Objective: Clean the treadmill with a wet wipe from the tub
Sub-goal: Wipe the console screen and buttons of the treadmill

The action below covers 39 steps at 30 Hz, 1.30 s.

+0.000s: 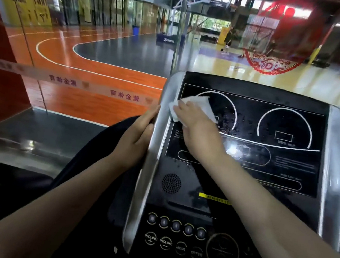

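Right hand: presses the wipe flat on the console screen, fingers laid over it, at the left dial.
Left hand: grasps the silver left edge of the console, fingers curled round it.
Wipe: white, folded, on the far left part of the screen, partly under the right hand.
Screen: black, with droplets right of the wipe.
Buttons: near end of the console, untouched.
Beyond: glass and a court floor.

I see a white wet wipe, black treadmill console with white dial outlines, silver side rails, orange court floor upper left, yellow label, text possibly black
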{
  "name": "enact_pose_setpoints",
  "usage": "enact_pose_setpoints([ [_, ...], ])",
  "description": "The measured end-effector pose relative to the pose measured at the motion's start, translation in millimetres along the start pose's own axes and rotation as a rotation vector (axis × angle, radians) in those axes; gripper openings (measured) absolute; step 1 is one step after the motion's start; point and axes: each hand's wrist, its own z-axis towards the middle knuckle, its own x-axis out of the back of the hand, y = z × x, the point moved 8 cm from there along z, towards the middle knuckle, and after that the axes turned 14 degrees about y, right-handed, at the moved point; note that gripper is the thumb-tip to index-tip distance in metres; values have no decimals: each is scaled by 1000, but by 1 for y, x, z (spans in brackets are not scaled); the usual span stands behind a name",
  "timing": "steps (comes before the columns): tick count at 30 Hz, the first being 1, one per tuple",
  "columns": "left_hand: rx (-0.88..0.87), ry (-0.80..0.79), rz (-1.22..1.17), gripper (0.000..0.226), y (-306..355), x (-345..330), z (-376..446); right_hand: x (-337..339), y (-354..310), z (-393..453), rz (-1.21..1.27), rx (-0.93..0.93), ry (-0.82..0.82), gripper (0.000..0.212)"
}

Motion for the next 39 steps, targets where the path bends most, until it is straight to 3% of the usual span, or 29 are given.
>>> enact_pose_setpoints([
  [2,35,2,-17,52,-9,-4,-4,0,-17,-57,134,55,-88,52],
  [5,60,28,-53,54,-15,-8,-6,0,-30,-131,183,203,-390,49],
  [8,96,60,-93,55,-16,-9,-8,3,-24,-123,113,408,-529,47],
  [10,88,66,-96,54,-17,-9,-8,7,-2,-75,-4,395,-409,48],
  [13,37,68,-83,53,-19,-8,-8,23,54,5,-141,67,-136,48],
  [16,13,79,-84,51,-19,-7,-9,9,47,10,-143,-181,-22,50],
  [22,7,93,-122,49,-13,-8,-12,1,-44,-143,16,119,-335,47],
  [24,8,103,-129,49,-12,-8,-13,0,-49,-161,2,226,-441,49],
  [26,15,125,-138,48,-13,-7,-13,-4,-44,-138,-44,283,-435,51],
  [28,32,140,-162,47,-15,-7,-13,-5,-27,-88,-98,185,-330,53],
  [31,33,144,-170,47,-15,-5,-15,5,14,-4,-176,-128,-114,56],
  [33,29,131,-162,47,-15,-6,-16,1,24,22,-192,-272,-54,55],
  [35,33,133,-161,47,-17,-4,-14,-8,10,8,-183,-288,-52,55],
  [39,-11,128,-112,47,-14,-2,-13,-6,-41,-104,-95,-138,-247,56],
])
